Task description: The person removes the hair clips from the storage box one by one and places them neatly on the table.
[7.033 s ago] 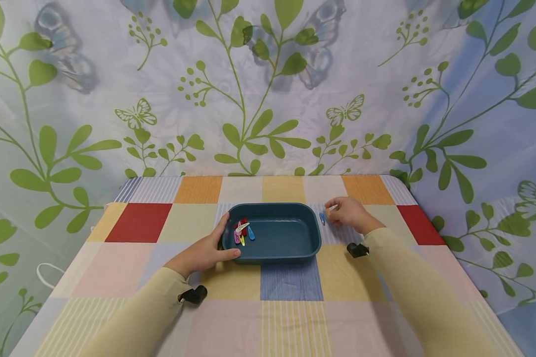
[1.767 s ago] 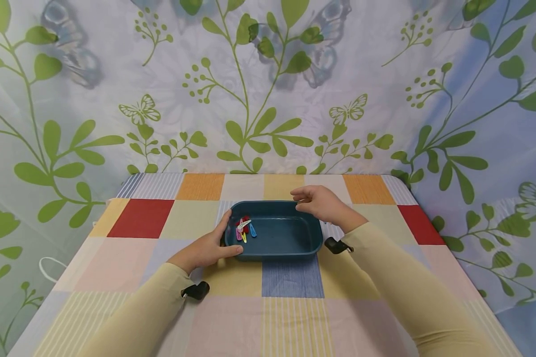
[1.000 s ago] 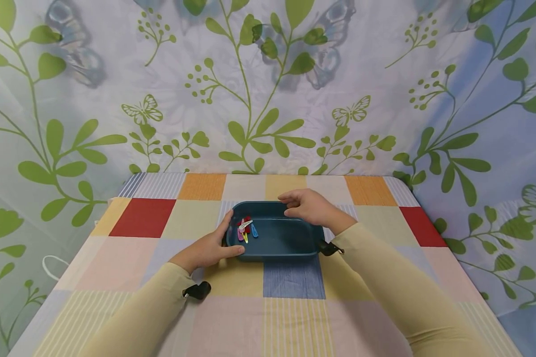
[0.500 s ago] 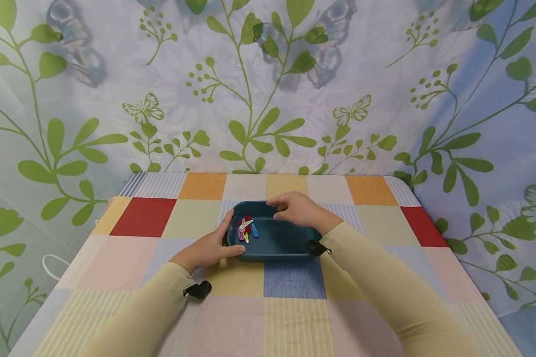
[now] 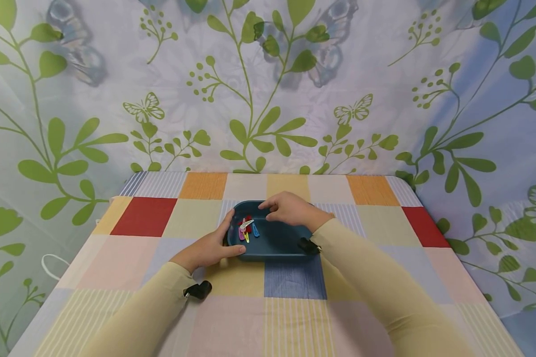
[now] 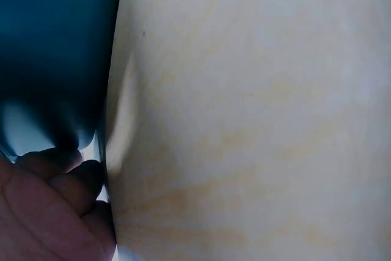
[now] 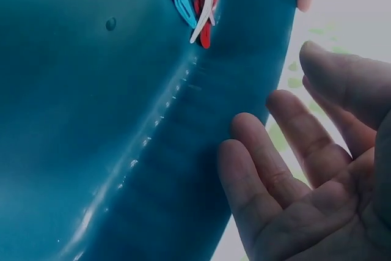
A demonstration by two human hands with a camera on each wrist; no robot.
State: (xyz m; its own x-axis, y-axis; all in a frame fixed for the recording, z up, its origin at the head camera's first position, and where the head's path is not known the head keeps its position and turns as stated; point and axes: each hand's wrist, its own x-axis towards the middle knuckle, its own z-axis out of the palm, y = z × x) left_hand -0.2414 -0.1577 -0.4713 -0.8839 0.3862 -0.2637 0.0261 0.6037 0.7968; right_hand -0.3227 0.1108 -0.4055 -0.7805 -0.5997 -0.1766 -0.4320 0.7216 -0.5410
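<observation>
Left hand (image 5: 210, 251): clamped on the corner of a dark blue tray (image 5: 272, 257), thumb along the near rim, fingers up the outside of the end wall. Left wrist view: bent fingertips at the tray's outer side, dim light.

Right hand (image 5: 290, 209): above the far side of the tray, fingers loosely bent and slightly spread, thumb apart from them, palm showing in the right wrist view. Contact with the far rim: cannot tell. Hands apart from each other.

Hair clips (image 5: 245, 228): one small pile on the tray floor, just inside the left hand's grip, nearer to it than to the right hand's fingertips. White clip (image 5: 246, 224) lies across the top, over red. Pink on the left-hand side, yellow toward the person, blue clip (image 5: 255, 229) at the right-hand edge of the pile. Overlaps make the count uncertain.

Tray sits on a cloth-covered bench (image 5: 143, 215), patchwork squares all around both hands. Pale sleeves (image 5: 375, 277) on both arms, a small black device (image 5: 199, 290) by each cuff. Beyond the hands, a leaf-printed curtain (image 5: 268, 74). Well left of the left hand, a white cable loop (image 5: 44, 267).
</observation>
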